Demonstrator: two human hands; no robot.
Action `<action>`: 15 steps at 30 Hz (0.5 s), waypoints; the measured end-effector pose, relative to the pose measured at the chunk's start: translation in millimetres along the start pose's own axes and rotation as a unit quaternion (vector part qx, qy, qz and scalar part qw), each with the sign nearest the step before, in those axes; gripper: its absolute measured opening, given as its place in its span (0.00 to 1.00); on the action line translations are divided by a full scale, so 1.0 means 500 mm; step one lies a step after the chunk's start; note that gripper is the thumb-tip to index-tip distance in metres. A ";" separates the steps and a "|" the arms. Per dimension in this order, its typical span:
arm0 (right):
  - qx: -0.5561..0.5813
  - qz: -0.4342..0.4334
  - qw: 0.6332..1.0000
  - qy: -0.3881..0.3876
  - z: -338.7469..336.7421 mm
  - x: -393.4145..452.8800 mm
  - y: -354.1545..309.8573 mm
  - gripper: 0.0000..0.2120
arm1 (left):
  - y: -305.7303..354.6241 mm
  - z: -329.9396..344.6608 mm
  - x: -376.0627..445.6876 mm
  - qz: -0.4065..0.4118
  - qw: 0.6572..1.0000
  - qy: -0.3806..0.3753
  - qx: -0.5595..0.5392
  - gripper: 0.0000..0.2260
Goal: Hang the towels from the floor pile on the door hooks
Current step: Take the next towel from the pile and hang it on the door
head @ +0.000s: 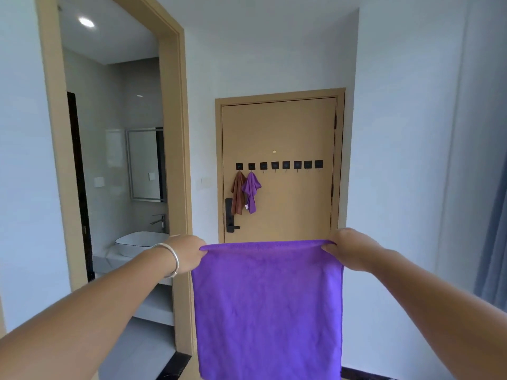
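A purple towel [269, 305] hangs spread flat in front of me, held by its two top corners. My left hand [189, 253] pinches the left corner and my right hand [348, 246] pinches the right corner. Straight ahead stands a tan door [290, 204] with a row of several black hooks [279, 165] across its middle. A brown towel [237, 197] hangs from the leftmost hook and a smaller purple towel [251, 192] from the second one. The other hooks are bare. The floor pile is out of view.
An open bathroom doorway [175, 160] is at the left, with a white basin [140, 242], tap and mirror inside. A black handle and lock [230, 215] sit low on the door's left side. A blue curtain [493, 242] hangs at the far right.
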State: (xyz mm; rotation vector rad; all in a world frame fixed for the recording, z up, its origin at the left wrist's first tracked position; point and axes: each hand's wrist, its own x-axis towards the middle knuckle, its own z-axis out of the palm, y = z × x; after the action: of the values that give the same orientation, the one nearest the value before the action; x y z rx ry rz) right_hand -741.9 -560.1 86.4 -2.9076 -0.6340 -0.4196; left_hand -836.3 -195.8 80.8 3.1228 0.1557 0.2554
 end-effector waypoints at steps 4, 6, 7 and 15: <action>-0.001 -0.001 1.000 0.005 0.018 0.091 0.035 0.17 | 0.001 0.011 0.092 -0.012 1.000 0.008 0.001 0.15; -0.004 0.001 1.000 -0.002 0.037 0.131 0.046 0.16 | -0.003 0.022 0.136 -0.016 1.000 0.010 0.010 0.14; -0.006 -0.001 1.000 -0.005 0.049 0.152 0.050 0.15 | -0.006 0.029 0.158 -0.017 1.000 0.011 0.014 0.15; -0.011 -0.005 0.999 -0.036 0.147 0.336 0.069 0.17 | -0.068 0.101 0.369 -0.012 1.000 -0.013 0.004 0.15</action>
State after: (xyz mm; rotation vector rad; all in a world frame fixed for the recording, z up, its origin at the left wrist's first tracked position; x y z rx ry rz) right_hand -562.8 -512.1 64.0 -2.9527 -0.6592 -0.3273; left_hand -650.5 -143.3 60.2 3.1280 0.1940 0.2151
